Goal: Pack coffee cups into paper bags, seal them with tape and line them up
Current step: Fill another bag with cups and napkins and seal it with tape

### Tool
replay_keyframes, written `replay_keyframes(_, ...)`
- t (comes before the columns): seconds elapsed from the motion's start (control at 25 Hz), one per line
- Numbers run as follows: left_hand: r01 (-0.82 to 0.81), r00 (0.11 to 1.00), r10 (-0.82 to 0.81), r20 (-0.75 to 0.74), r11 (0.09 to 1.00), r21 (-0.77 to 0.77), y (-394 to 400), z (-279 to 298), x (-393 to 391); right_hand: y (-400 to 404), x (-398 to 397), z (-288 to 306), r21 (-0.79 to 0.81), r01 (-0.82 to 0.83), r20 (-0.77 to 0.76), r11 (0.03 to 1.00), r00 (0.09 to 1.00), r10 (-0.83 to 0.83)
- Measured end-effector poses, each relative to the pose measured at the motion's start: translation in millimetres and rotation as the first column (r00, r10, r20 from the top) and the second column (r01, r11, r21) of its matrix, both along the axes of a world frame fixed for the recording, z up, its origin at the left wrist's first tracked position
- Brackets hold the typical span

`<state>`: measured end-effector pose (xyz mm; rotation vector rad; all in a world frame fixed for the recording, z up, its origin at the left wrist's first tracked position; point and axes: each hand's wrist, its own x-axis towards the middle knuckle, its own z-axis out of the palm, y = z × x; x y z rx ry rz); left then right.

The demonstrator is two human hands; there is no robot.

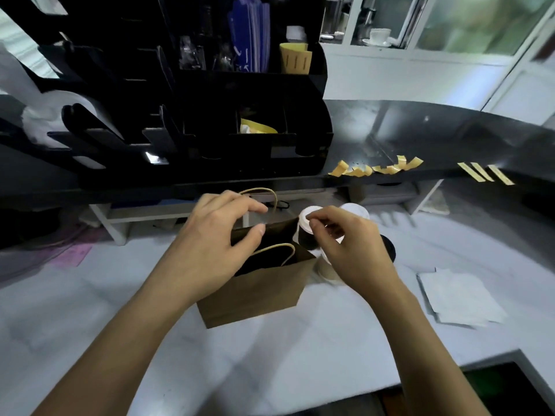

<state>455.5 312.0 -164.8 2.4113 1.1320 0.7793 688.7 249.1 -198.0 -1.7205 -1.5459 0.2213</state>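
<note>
A brown paper bag (255,291) with twisted paper handles stands open in the middle of the white counter. My left hand (210,244) pinches the bag's far rim, thumb inside the opening. My right hand (351,250) grips a dark coffee cup with a white lid (309,220) by its top, just right of the bag's mouth. Behind and under that hand stand more cups: a white-lidded cup (356,209), a black-lidded cup (389,247) and a pale cup (327,270). Strips of yellow tape (375,169) hang from the black shelf's front edge.
A black organiser (210,115) with sleeves and packets fills the raised black shelf at the back left. More tape strips (486,173) stick on the shelf's right part. White napkins (459,298) lie on the counter at the right. A dark screen (504,388) sits at the bottom right corner.
</note>
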Motion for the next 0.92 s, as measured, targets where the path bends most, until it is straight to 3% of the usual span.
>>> replay_keyframes(0.32, 0.136, 0.99, -0.136, 0.018, 0.99, 0.044, -15.5, 17.1, 52.6, -39.0, 41.5, -5.0, -0.003, 0.144, -0.105, 0.99, 0.984, -0.144)
replay_keyframes(0.92, 0.353, 0.934, -0.355, 0.023, 0.918, -0.182, -84.7, -22.6, 216.8, -158.8, 189.6, -35.9, -0.129, 0.366, -0.175, 0.922, 0.906, -0.384)
